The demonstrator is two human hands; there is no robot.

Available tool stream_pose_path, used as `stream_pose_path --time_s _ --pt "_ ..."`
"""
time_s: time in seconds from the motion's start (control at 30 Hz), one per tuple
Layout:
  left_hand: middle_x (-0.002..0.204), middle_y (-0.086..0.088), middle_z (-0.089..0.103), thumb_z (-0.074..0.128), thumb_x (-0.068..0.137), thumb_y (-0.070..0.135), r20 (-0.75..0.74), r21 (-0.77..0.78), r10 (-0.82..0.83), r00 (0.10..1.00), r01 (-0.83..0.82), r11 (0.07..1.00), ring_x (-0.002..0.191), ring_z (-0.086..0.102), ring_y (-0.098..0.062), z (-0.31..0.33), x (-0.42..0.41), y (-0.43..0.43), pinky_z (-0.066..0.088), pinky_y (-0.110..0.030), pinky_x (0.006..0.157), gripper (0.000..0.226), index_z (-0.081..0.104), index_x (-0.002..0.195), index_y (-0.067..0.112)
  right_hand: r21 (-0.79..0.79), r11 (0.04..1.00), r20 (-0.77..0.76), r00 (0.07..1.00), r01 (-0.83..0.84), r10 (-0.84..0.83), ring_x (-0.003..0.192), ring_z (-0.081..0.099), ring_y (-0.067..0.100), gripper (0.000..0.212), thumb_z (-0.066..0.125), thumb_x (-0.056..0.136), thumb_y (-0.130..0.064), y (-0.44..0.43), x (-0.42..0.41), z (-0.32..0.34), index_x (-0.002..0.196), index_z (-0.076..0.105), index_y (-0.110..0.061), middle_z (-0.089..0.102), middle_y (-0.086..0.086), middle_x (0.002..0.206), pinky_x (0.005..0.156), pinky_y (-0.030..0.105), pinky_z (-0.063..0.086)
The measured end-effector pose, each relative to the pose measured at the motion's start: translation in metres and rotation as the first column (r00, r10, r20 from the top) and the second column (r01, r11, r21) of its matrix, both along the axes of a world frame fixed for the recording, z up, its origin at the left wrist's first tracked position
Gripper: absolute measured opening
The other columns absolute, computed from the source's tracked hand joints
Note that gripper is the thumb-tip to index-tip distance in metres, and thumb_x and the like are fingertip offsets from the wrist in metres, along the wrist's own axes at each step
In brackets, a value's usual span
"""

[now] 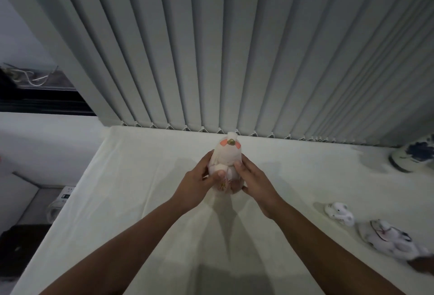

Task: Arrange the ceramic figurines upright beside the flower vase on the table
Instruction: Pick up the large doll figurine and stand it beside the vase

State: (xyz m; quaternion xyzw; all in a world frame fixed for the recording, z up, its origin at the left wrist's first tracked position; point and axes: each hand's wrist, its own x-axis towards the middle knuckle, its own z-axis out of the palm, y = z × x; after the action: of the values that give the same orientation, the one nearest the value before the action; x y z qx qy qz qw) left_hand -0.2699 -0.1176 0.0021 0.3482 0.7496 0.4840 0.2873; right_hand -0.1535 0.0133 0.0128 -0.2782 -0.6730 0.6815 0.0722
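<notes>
- Far left, off the table (141,200) edge: a dim shelf with cords and a lower ledge with a small white device — no part in the task.
- Left hand (199,184): wrapped round the left flank of a white ceramic figurine (226,165), thumb pressed across its lower front, fingers curled behind.
- Figurine itself: held at table centre, near the vertical blinds (234,48); appears upright with its base on or just above the white tablecloth — contact not clear. Pink patches and a small gold knob near the top, gold markings low on the body.
- Right hand (256,184): mirroring the grip on the right flank, thumb on the front, fingers clasped round the side and back.
- Further right, low: a small white rabbit figurine (339,216) lying on its side, and next to it a larger painted figurine (394,240), also toppled and blurred.
- Far right, by the blinds: blue-and-white flower vase (413,156), only partly in frame, well apart from the held piece.
- Risks, as judged: glazed surface slipping between the palms during the carry across; base snagging a cloth fold and tipping on release; a forearm sweeping the two lying pieces towards the near edge; knocking the vase when setting down close beside it.
</notes>
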Motion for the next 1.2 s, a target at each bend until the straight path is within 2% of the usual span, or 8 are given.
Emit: stream_pose_path --time_s 0.17,0.37,0.5,0.73,0.8,1.0,1.13,1.2 --pt "0.111 0.021 0.068 0.058 0.091 0.042 -0.01 0.036 -0.077 0.997 0.077 0.996 0.095 0.066 0.003 0.007 0.026 0.031 0.051 -0.014 0.082 0.04 0.043 0.127 0.05 0.024 0.996 -0.007 0.996 0.088 -0.088 0.104 0.059 -0.01 0.027 0.042 0.097 -0.045 0.017 0.036 0.012 0.121 0.054 -0.051 0.063 -0.028 0.118 0.092 0.026 0.048" --pt "0.113 0.025 0.066 0.056 0.09 0.046 0.003 0.032 -0.149 0.989 0.148 0.988 0.1 0.062 0.008 0.001 0.063 0.065 0.05 -0.014 0.085 0.038 0.044 0.126 0.05 -0.007 0.983 0.025 0.983 0.182 -0.182 0.091 0.061 -0.017 0.023 0.04 0.098 -0.045 0.034 0.079 0.016 0.114 0.055 -0.051 0.063 -0.032 0.109 0.067 0.011 0.046" --pt "0.113 0.024 0.067 0.057 0.09 0.045 0.014 0.032 -0.167 0.986 0.166 0.986 0.098 0.062 0.01 -0.002 0.087 0.08 0.048 -0.008 0.08 0.039 0.044 0.127 0.05 -0.011 0.976 0.036 0.976 0.216 -0.216 0.092 0.061 -0.017 0.023 0.04 0.097 -0.046 0.045 0.106 0.014 0.114 0.055 -0.052 0.064 -0.034 0.106 0.07 0.012 0.046" --pt "0.114 0.02 0.068 0.057 0.09 0.046 0.023 0.032 -0.176 0.984 0.176 0.984 0.1 0.064 0.005 -0.002 0.116 0.112 0.052 -0.026 0.09 0.039 0.044 0.126 0.049 -0.017 0.976 0.039 0.976 0.216 -0.215 0.093 0.061 -0.016 0.024 0.039 0.098 -0.045 0.075 0.135 0.018 0.116 0.055 -0.05 0.063 -0.035 0.107 0.072 0.013 0.048" --pt "0.114 0.019 0.068 0.057 0.091 0.045 0.02 0.029 -0.165 0.986 0.164 0.986 0.099 0.064 0.004 -0.003 0.122 0.121 0.052 -0.028 0.09 0.039 0.044 0.127 0.05 -0.012 0.979 0.044 0.978 0.205 -0.204 0.097 0.061 -0.013 0.026 0.038 0.099 -0.045 0.085 0.139 0.018 0.12 0.054 -0.048 0.062 -0.03 0.115 0.077 0.019 0.048" --pt "0.11 0.018 0.069 0.057 0.091 0.042 0.023 0.021 -0.117 0.993 0.117 0.993 0.096 0.064 0.006 -0.003 0.137 0.139 0.051 -0.021 0.086 0.037 0.044 0.125 0.05 0.003 0.988 0.056 0.987 0.153 -0.153 0.111 0.058 -0.002 0.03 0.033 0.098 -0.05 0.109 0.147 0.013 0.123 0.051 -0.047 0.06 -0.021 0.124 0.094 0.033 0.049" --pt "0.109 0.017 0.069 0.056 0.091 0.044 0.018 0.01 -0.101 0.995 0.101 0.995 0.094 0.064 0.007 -0.004 0.142 0.149 0.048 -0.007 0.077 0.036 0.045 0.124 0.049 -0.003 0.992 0.048 0.991 0.127 -0.127 0.115 0.058 0.005 0.032 0.032 0.097 -0.054 0.123 0.15 0.008 0.123 0.05 -0.047 0.06 -0.017 0.127 0.097 0.04 0.049" --pt "0.109 0.017 0.07 0.056 0.091 0.045 0.016 0.004 -0.092 0.996 0.092 0.996 0.093 0.065 0.007 -0.005 0.144 0.154 0.048 -0.008 0.077 0.035 0.045 0.124 0.05 -0.029 0.991 0.037 0.991 0.128 -0.126 0.114 0.058 0.005 0.034 0.031 0.098 -0.053 0.129 0.15 0.006 0.125 0.049 -0.044 0.059 -0.015 0.128 0.093 0.036 0.052"
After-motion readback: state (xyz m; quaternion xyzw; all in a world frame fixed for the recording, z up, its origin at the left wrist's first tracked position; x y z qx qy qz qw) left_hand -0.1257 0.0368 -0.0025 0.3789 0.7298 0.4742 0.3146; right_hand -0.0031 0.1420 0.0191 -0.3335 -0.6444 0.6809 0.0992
